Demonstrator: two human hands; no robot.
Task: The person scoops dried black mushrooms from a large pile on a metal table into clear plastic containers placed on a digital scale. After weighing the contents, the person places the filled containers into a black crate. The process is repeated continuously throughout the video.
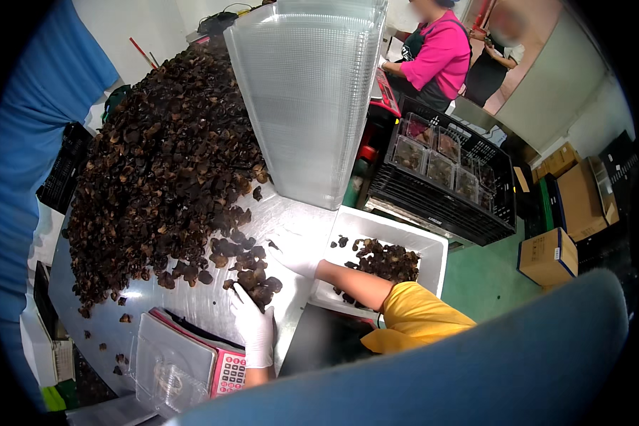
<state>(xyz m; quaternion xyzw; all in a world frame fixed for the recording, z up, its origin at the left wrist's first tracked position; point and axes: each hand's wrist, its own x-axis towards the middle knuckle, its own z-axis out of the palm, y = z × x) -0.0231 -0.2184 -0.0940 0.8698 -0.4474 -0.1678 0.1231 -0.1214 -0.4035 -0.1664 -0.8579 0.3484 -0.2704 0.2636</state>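
Dark wood ear mushrooms form a large pile (160, 160) on a stainless steel table (298, 213). My left hand (253, 325), in a white glove, has thumb and fingers apart at the near edge of a small cluster of mushrooms (258, 285) on the metal. My right hand (295, 253), also gloved in white, reaches over the tabletop just right of the loose pieces. A small dark piece (272, 245) shows at its fingertips; whether it is gripped is unclear, since glare washes out the fingers. A red digital scale (229, 370) with a clear plastic clamshell container (173, 381) on its plate stands left of my left hand.
A tall nested stack of clear plastic containers (309, 106) rises behind my hands. Under my right forearm sits a white foam box (434, 261) holding mushrooms. Beyond it, a black crate (436, 205) carries filled clear packs. A co-worker in pink (442, 53) stands at another scale (386, 96).
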